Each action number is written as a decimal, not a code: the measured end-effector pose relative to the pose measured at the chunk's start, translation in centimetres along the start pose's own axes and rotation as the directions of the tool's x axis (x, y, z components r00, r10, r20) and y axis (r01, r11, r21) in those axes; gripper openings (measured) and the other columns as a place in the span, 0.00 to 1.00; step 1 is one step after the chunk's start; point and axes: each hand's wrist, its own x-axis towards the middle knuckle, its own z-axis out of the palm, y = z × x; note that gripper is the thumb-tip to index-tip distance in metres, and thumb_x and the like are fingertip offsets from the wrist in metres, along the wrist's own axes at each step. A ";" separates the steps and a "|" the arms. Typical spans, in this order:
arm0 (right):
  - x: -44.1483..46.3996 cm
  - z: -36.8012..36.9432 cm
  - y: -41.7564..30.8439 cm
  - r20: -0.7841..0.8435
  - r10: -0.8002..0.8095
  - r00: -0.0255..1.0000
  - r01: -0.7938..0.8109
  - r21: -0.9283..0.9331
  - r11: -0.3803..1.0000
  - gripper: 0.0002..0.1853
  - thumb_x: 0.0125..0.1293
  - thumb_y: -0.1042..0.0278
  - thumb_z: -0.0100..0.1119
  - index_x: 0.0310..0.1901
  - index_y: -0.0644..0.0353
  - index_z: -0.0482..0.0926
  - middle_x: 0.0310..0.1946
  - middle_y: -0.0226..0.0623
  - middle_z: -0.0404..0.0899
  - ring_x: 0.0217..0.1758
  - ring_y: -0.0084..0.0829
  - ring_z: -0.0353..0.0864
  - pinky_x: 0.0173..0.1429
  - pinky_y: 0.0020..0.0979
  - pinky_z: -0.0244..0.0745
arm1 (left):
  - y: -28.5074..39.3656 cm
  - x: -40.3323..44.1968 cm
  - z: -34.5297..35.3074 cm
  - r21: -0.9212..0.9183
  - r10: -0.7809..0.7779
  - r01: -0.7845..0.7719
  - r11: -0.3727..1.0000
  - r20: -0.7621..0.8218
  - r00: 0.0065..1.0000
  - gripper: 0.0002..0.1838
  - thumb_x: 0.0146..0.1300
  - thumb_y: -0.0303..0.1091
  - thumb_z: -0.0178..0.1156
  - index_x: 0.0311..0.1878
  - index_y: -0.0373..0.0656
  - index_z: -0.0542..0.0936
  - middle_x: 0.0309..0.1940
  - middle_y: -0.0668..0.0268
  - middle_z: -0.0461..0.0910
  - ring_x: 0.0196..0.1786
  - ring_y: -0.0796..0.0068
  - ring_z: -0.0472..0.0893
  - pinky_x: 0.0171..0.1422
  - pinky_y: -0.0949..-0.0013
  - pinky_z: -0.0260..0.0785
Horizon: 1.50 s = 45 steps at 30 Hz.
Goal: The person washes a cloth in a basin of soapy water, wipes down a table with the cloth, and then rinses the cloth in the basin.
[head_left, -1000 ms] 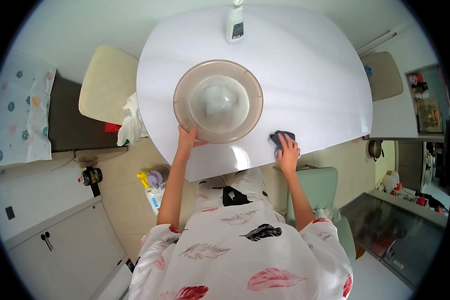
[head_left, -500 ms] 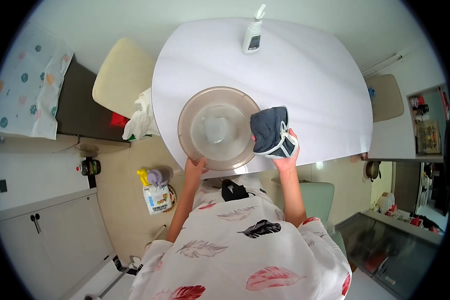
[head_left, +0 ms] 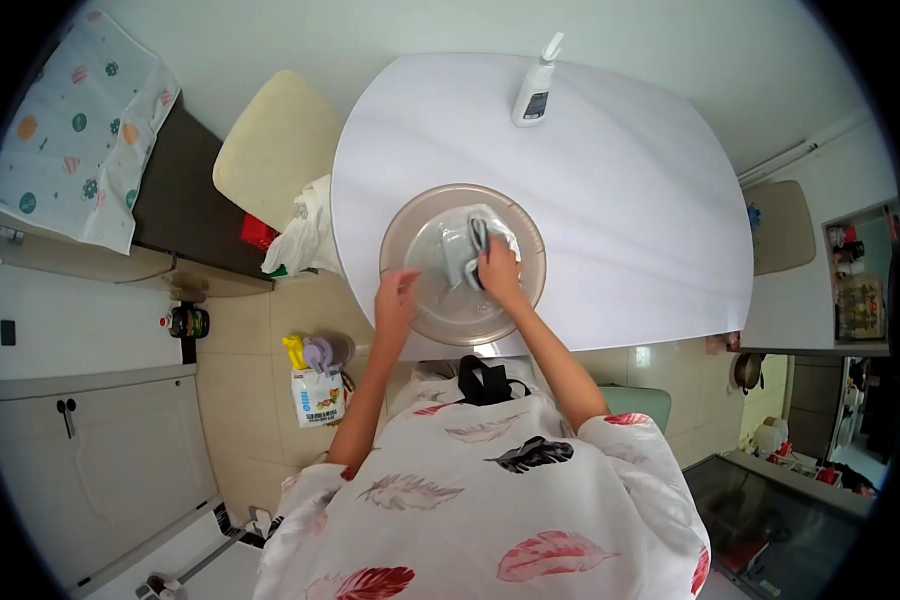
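Note:
A round beige basin [head_left: 532, 300] with water in it stands on the white table near its front edge. Inside it, my right hand [head_left: 500, 270] is closed on a dark grey cloth with white trim [head_left: 479, 236]; the cloth looks folded and much of it is covered by the hand. Whitish, see-through material [head_left: 454, 246], perhaps a soaked cloth or film, lies around it in the water. My left hand [head_left: 398, 292] hovers by the basin's left rim, slightly blurred, fingers loose and holding nothing that I can see.
A white spray bottle [head_left: 535, 95] stands at the table's back. Cream chair [head_left: 275, 140] to the left, with white cloth [head_left: 308, 232] hanging by the table edge. A green stool [head_left: 640, 405] is at the front right. A white bag [head_left: 317, 398] rests on the floor.
My right hand has carried the dark grey cloth from beside the basin's right rim into the basin. My left hand has let go of the front left rim and lifted. The view has shifted slightly.

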 end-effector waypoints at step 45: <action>-1.9 1.2 -3.8 0.259 0.107 0.960 -0.278 0.831 0.482 0.16 0.57 0.72 0.49 0.49 0.59 0.72 0.46 0.40 0.74 0.48 0.31 0.74 0.51 0.30 0.70 | -3.0 3.4 6.6 -0.593 -0.467 0.746 0.302 0.591 0.658 0.29 0.64 0.60 0.41 0.56 0.46 0.71 0.47 0.64 0.77 0.50 0.72 0.76 0.52 0.68 0.68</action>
